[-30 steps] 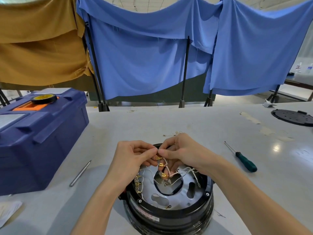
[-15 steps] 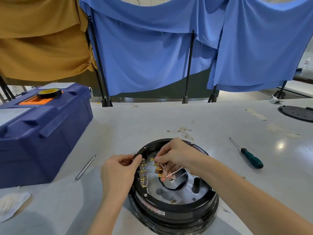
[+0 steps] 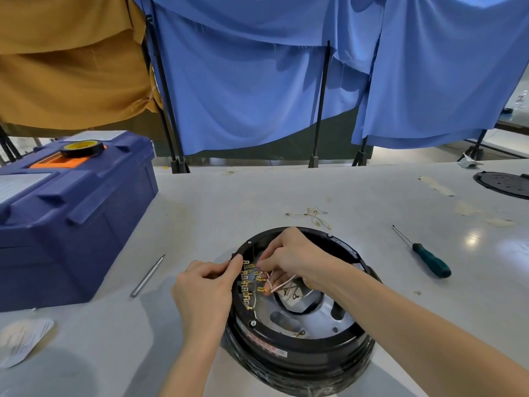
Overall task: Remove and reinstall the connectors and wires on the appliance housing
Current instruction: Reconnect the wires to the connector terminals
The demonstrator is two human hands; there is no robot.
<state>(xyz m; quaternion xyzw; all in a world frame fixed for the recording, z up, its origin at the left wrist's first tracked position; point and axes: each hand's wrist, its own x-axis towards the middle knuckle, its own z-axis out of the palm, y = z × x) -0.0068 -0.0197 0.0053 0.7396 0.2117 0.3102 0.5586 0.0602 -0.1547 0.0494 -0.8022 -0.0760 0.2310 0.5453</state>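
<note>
Sitting near the middle of the pale surface, the round black appliance housing lies open side up, with a row of brass connectors along its left inner wall. The left hand grips the housing's left rim, fingers curled and thumb on the edge. The right hand reaches in from the right, fingertips pinched on the wires just beside that row. A loose wire bundle lies just beyond the housing, a green-handled screwdriver to its right, a blue toolbox at the left
</note>
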